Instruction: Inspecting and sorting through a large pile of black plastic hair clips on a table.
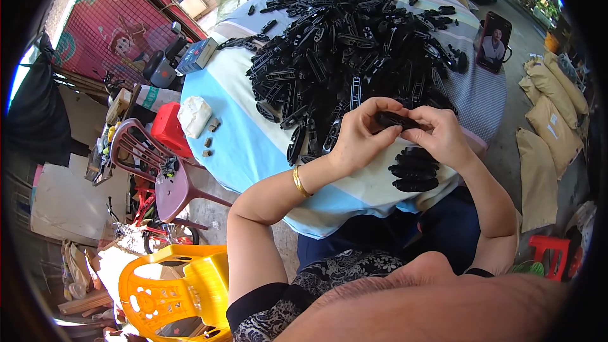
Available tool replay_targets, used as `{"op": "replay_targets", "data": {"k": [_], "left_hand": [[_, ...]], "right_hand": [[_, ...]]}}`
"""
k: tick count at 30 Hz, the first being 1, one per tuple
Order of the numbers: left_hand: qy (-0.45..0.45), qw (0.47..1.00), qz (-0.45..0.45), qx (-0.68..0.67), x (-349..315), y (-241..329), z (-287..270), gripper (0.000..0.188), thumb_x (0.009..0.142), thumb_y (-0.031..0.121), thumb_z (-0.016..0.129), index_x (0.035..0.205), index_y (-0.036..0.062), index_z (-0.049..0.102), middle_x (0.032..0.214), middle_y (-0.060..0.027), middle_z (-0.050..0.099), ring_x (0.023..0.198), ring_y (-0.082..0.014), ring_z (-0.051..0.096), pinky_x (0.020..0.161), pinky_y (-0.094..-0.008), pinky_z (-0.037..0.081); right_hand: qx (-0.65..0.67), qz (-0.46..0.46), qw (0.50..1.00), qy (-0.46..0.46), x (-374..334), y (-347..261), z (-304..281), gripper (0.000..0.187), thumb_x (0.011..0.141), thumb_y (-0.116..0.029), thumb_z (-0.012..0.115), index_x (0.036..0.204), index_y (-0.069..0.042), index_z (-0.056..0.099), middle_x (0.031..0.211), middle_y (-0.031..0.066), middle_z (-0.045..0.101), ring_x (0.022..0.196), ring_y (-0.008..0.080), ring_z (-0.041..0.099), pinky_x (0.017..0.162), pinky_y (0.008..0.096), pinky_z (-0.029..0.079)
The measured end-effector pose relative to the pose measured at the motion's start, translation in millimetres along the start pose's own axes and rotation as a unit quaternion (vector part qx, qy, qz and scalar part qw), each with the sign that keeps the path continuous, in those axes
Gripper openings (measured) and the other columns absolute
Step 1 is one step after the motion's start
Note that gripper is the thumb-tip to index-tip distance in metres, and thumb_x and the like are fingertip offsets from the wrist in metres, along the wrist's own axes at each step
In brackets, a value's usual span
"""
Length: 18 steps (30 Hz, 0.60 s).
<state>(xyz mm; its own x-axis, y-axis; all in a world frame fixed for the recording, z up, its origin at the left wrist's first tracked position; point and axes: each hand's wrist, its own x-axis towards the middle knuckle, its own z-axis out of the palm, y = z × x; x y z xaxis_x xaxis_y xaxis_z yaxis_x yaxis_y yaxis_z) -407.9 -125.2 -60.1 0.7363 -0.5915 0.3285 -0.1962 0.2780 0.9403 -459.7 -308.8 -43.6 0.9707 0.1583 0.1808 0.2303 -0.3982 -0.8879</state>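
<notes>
Both hands grip one black plastic part between them: the left hand is closed on its left end, the right hand pinches its right end. The part hangs just above a small stack of finished black pieces on the surface. Beyond that stack spreads a large heap of black parts; a phone stands right of the heap.

Lit phone screen upright at table's right edge; dark blue box left edge; tan sacks on floor right.
</notes>
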Motion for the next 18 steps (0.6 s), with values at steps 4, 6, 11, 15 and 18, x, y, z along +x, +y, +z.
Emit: {"op": "replay_targets", "data": {"k": [4,6,11,15,18], "left_hand": [[-0.033,0.997,-0.045,-0.053,4.0,5.7,-1.3,0.033,0.083,-0.007,0.056,0.114,-0.0033,0.048,0.11,-0.0127,0.058,0.103,-0.0166,0.056,0.089,-0.0273,0.048],[-0.078,0.994,-0.065,-0.031,1.0,-7.8,3.6,0.033,0.083,-0.008,0.056,0.115,-0.0031,0.048,0.113,-0.0113,0.057,0.105,-0.0152,0.055,0.091,-0.027,0.046],[-0.227,0.946,0.007,0.232,-6.4,-15.4,12.4,0.024,0.079,0.004,0.066,0.102,-0.0009,0.06,0.11,-0.0112,0.06,0.102,-0.022,0.058,0.089,-0.0307,0.046],[-0.202,0.93,0.071,0.299,-5.8,-1.0,6.4,0.021,0.078,0.015,0.069,0.092,0.0003,0.063,0.102,-0.0113,0.062,0.093,-0.0282,0.059,0.081,-0.0355,0.048],[-0.014,0.793,0.142,0.593,-3.9,-1.3,-1.2,0.025,0.071,0.026,0.072,0.078,0.0044,0.061,0.079,-0.0078,0.054,0.08,-0.0266,0.053,0.068,-0.0357,0.046]], "right_hand": [[0.089,0.033,0.992,-0.078,19.4,21.7,-32.6,0.024,0.084,-0.007,0.061,0.107,0.001,0.06,0.091,0.0085,0.066,0.079,0.0099,0.061,0.069,0.0233,0.05],[0.048,-0.014,0.995,0.081,36.4,51.6,-63.6,0.022,0.09,-0.014,0.054,0.107,-0.002,0.062,0.09,0.0066,0.066,0.078,0.0123,0.062,0.067,0.0234,0.049],[-0.39,0.051,0.893,0.218,56.4,129.3,-97.9,0.025,0.085,-0.016,0.058,0.109,-0.01,0.063,0.094,0.0102,0.064,0.085,0.0268,0.063,0.073,0.0361,0.049],[-0.427,0.016,0.879,0.211,63.9,131.0,-95.4,0.024,0.08,-0.015,0.06,0.104,-0.012,0.065,0.094,0.0115,0.062,0.091,0.0303,0.06,0.077,0.0402,0.048],[-0.458,0.034,0.857,0.235,65.4,132.6,-93.2,0.023,0.078,-0.013,0.061,0.101,-0.01,0.064,0.093,0.0109,0.063,0.088,0.0306,0.06,0.077,0.0404,0.049]]}}
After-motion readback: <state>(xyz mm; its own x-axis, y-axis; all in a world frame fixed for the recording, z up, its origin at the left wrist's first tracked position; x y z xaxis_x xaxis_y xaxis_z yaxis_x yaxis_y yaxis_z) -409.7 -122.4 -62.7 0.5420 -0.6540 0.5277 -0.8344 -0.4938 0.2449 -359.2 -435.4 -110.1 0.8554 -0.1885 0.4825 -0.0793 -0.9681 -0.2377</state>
